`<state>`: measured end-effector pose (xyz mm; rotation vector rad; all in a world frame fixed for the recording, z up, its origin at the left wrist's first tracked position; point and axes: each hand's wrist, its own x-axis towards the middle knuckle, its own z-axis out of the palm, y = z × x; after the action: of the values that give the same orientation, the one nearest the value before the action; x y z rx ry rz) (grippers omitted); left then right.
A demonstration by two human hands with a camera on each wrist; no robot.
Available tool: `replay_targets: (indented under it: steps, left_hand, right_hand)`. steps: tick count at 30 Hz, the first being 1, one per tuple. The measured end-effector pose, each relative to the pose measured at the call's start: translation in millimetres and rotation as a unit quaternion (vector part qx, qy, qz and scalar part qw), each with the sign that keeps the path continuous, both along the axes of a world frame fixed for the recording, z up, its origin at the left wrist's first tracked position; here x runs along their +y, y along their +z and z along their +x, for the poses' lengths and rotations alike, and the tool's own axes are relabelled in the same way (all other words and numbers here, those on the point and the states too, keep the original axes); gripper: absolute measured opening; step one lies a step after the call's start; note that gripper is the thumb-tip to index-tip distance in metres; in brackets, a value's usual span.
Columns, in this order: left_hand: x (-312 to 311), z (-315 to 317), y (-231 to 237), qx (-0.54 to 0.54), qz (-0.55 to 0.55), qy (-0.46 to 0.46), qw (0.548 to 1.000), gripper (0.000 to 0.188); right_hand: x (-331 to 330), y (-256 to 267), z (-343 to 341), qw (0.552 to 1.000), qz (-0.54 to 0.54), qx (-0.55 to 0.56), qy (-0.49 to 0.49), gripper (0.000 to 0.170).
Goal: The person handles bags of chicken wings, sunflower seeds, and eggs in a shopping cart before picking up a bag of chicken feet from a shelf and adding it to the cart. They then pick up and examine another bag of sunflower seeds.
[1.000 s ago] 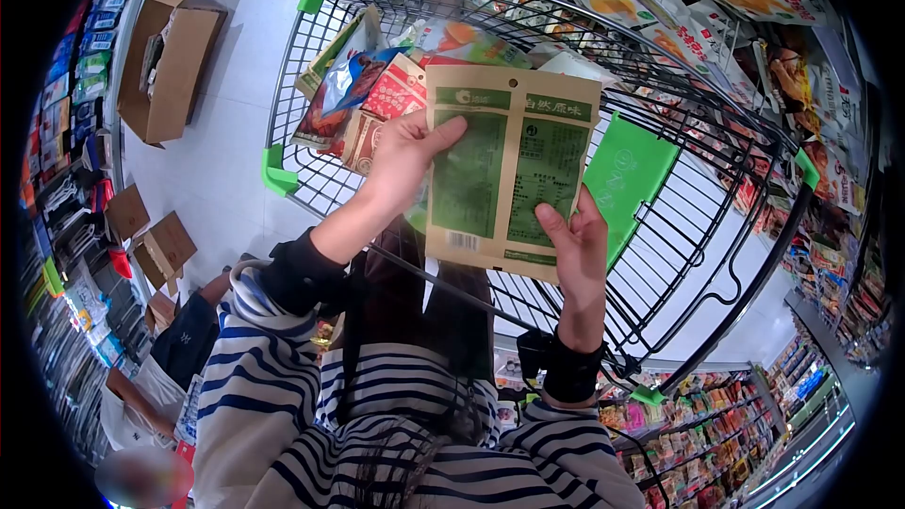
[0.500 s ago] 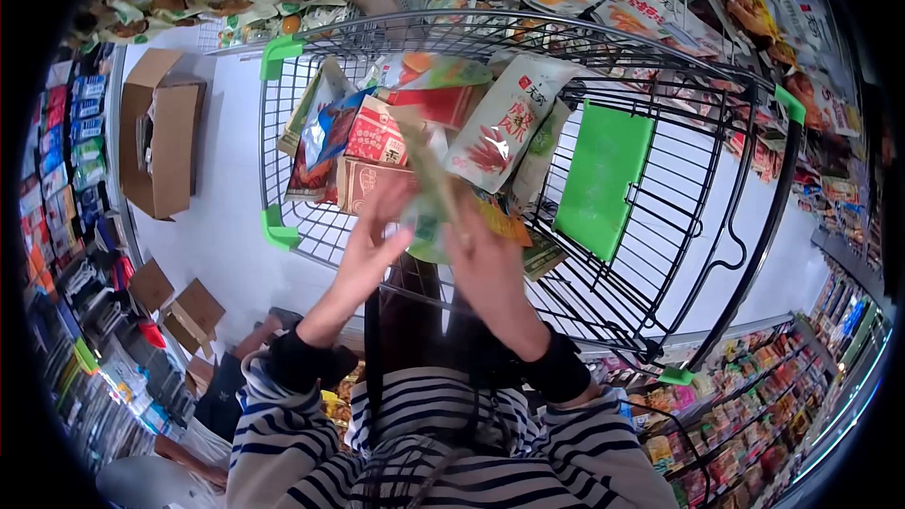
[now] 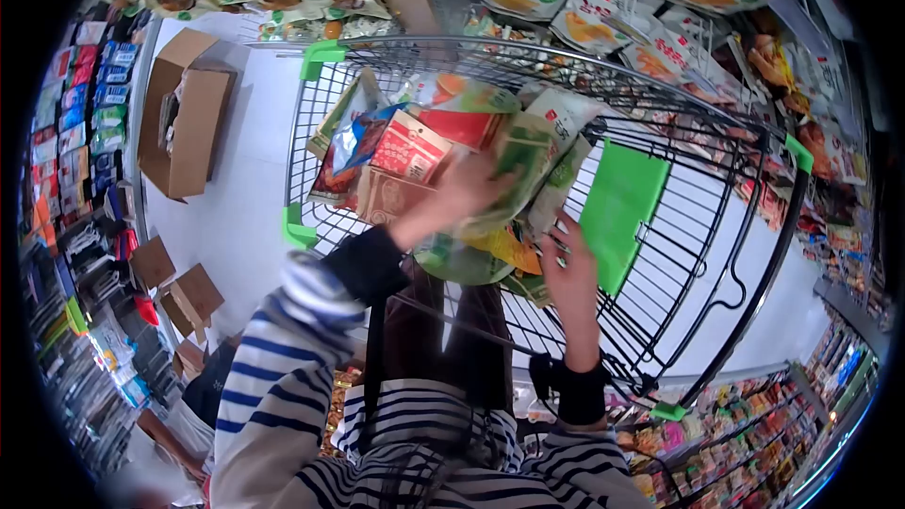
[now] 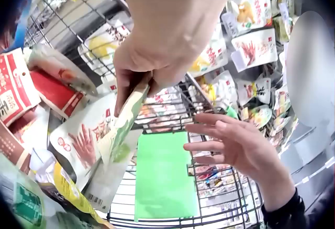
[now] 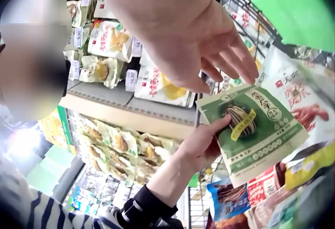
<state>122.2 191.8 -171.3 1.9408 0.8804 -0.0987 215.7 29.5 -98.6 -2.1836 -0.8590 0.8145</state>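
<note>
My left hand (image 3: 462, 190) grips a flat green-and-tan packet of sunflower seeds (image 5: 251, 135) by its edge, thumb on the front in the right wrist view. Over the shopping cart's loaded end, the packet overlaps a white bag with a chicken-feet picture (image 4: 78, 142). In the left wrist view the packet is seen nearly edge-on below the fingers. My right hand (image 4: 235, 142) holds nothing; its fingers are spread beside the packet, on the side toward the green panel (image 3: 624, 212). Red boxes (image 3: 410, 146) and a blue bag (image 5: 229, 200) lie among the cart's goods.
The wire cart (image 3: 707, 226) has green corner caps. Shelves of white food bags (image 3: 603, 14) line the far side. Cardboard boxes (image 3: 189, 132) stand on the floor at the left, and another person (image 3: 179, 443) is at the lower left.
The packet, held in both hands before, has moved down and over the cart's goods. My right hand has let go and moved aside to the right; the left hand still holds it.
</note>
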Motion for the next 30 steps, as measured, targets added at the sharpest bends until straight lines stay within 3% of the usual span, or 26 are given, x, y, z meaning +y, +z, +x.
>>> replay_targets:
  steps: [1, 3, 7, 8, 11, 13, 14, 16, 17, 18, 21, 24, 27, 30]
  left_hand:
    - [-9, 12, -27, -0.012, 0.034, -0.035, 0.999, 0.038]
    - [-20, 27, -42, -0.087, 0.01, 0.026, 0.996, 0.032]
    - [-49, 68, -85, 0.065, -0.025, -0.035, 0.997, 0.049]
    - [-56, 72, -105, 0.072, -0.041, -0.014, 0.996, 0.049]
    - [-67, 63, -150, 0.04, 0.067, 0.014, 0.997, 0.042]
    - [-65, 54, -146, 0.002, 0.186, 0.02, 0.982, 0.035]
    - [-59, 47, -145, -0.005, 0.138, -0.005, 0.99, 0.032]
    - [-14, 28, -98, -0.02, 0.044, -0.056, 0.997, 0.027]
    - [-4, 22, -102, 0.097, 0.069, -0.046, 0.992, 0.027]
    - [14, 11, -96, 0.128, 0.062, -0.06, 0.988, 0.028]
    - [35, -10, -120, 0.125, 0.274, -0.13, 0.944, 0.038]
    - [37, -12, -150, 0.119, 0.399, -0.217, 0.883, 0.051]
    - [34, -3, -173, 0.121, 0.43, -0.208, 0.87, 0.054]
    - [41, 1, -194, 0.052, 0.519, -0.214, 0.826, 0.05]
  right_hand:
    - [-7, -2, 8, 1.0, -0.005, 0.003, -0.017, 0.035]
    - [-12, 5, 18, 0.998, -0.053, 0.014, -0.023, 0.034]
    - [-15, 10, 23, 0.993, -0.111, 0.036, -0.034, 0.032]
    - [-16, 7, 23, 0.993, -0.112, 0.033, -0.028, 0.032]
    - [-17, -3, 22, 0.994, -0.108, 0.031, -0.013, 0.031]
    - [-16, -6, 22, 0.995, -0.098, 0.023, -0.006, 0.03]
    - [-15, -6, 22, 0.994, -0.103, 0.036, -0.012, 0.03]
    - [-11, -3, 23, 0.992, -0.108, 0.059, -0.029, 0.029]
    - [-13, -7, 22, 0.994, -0.082, 0.061, -0.03, 0.029]
    - [-15, -15, 19, 0.996, -0.056, 0.062, -0.028, 0.028]
    - [-9, -22, 7, 0.995, -0.032, 0.091, -0.027, 0.027]
    - [-3, -22, 0, 0.989, -0.064, 0.133, -0.017, 0.028]
    - [4, -23, -7, 0.991, -0.052, 0.122, -0.005, 0.028]
    - [10, -24, -7, 0.992, -0.067, 0.107, 0.014, 0.029]
